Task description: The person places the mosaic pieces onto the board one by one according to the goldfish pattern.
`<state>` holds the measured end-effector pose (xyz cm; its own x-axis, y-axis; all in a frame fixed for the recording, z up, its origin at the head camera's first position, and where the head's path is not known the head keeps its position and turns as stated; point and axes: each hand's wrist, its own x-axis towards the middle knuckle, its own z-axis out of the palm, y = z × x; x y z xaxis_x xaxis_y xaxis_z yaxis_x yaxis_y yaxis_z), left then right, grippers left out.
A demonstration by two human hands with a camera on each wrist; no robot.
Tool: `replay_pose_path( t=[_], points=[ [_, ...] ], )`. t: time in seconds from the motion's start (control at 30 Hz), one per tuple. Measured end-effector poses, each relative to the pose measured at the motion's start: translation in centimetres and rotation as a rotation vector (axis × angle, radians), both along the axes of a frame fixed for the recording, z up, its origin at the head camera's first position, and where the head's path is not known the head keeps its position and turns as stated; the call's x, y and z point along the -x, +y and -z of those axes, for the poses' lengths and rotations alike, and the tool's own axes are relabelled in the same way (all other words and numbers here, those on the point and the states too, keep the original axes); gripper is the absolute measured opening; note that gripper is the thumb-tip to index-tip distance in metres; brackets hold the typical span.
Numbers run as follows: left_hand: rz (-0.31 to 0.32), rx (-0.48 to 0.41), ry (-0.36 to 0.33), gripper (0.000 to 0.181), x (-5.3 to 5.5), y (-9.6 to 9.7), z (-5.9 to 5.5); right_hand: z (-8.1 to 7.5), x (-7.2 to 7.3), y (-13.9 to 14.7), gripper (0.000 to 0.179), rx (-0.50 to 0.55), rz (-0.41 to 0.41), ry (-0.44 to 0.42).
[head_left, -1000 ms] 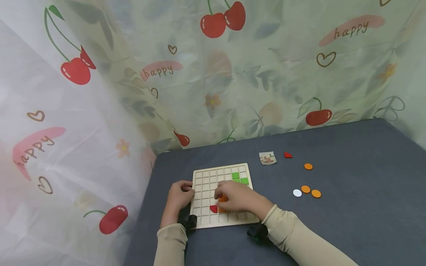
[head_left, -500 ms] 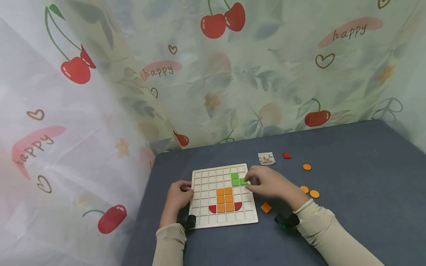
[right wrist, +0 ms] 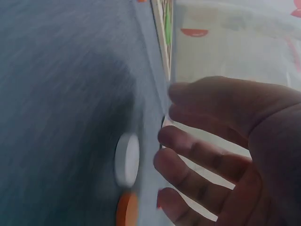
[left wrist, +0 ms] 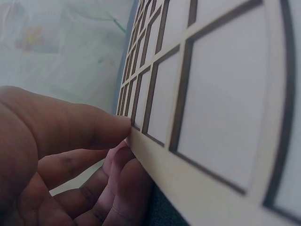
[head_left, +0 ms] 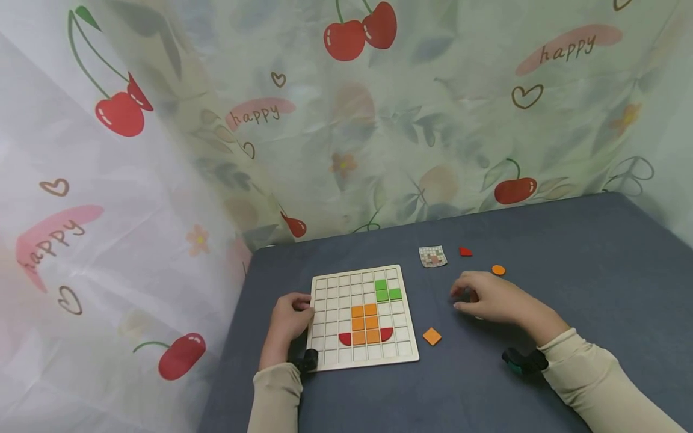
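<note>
Right of one board [head_left: 340, 310], the right grip [head_left: 489, 296] hovers parted, empty; the left grip [head_left: 289, 317] pinches the board's edge. Inside: six orange, three green, two red tiles [head_left: 372, 322].

Right of the board [head_left: 331, 325], my right hand [head_left: 500, 297] covers most of a white disc [right wrist: 128, 161] in the head view; near the board's far right corner, a card [head_left: 433, 257] is too small to read.
</note>
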<state>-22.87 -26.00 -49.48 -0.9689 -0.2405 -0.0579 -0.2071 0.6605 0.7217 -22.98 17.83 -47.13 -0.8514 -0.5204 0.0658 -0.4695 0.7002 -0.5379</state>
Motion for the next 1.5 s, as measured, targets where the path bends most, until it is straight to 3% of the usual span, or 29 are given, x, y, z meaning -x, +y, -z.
replay_pose_path(
  t=[0.23,0.5,0.8,1.17,1.5],
  points=[
    [0.002,0.000,-0.002,0.029,0.0,-0.1,0.0,0.0,-1.3,2.2,0.017,-0.021,-0.037,-0.031],
    [0.004,-0.006,-0.004,0.029,-0.2,0.1,-0.2,0.2,-1.9,2.4,0.030,-0.046,-0.017,-0.076],
    [0.001,-0.006,0.001,0.029,0.1,0.0,0.3,0.2,-1.6,1.9,0.026,-0.066,-0.024,-0.005],
    [-0.002,-0.002,-0.007,0.029,0.1,0.0,0.2,-0.7,-0.8,-1.2,0.010,-0.025,-0.054,0.073],
    [0.009,0.009,-0.008,0.029,-0.1,0.0,-0.3,-1.6,-0.1,-5.4,0.009,0.022,-0.094,0.045]
  ],
)
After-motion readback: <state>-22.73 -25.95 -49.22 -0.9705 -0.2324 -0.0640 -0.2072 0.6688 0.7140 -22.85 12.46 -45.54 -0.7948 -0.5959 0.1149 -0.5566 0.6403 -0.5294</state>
